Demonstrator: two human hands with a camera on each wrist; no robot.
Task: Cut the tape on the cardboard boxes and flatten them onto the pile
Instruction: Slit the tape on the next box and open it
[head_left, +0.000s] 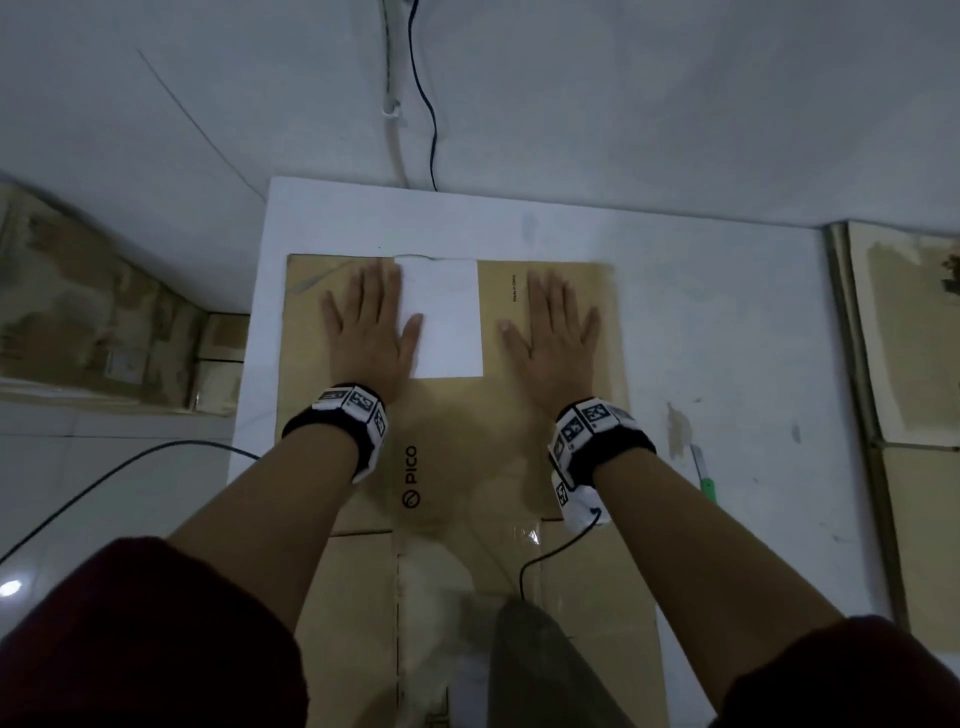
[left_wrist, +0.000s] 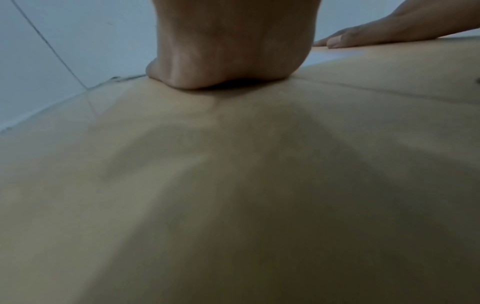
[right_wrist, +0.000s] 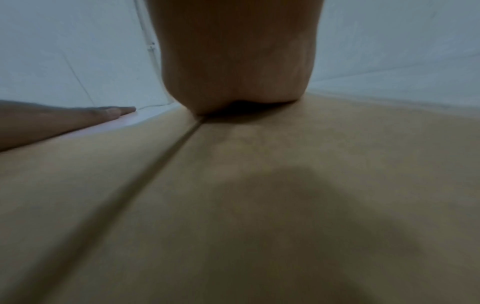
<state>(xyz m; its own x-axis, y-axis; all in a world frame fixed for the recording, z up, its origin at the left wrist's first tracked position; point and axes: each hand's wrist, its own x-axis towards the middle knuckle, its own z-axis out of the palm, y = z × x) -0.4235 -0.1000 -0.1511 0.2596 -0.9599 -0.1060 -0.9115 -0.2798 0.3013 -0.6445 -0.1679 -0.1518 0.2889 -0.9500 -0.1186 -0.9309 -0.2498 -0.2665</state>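
Flattened cardboard box (head_left: 457, 415) lying on the surface (head_left: 727, 322), near its left edge. Label (head_left: 447, 317) at the far end of the box, between the two hands. Left hand (head_left: 371, 325) flat on the box, thumb over the label's left edge; right hand (head_left: 558, 338) flat on the box, just right of the label. Knife (head_left: 704, 475) on the surface, right of the box and apart from it. More cardboard (head_left: 914, 364) beyond the surface's right edge, boxes (head_left: 104, 312) to the left. Cables (head_left: 423, 93) on the wall behind.
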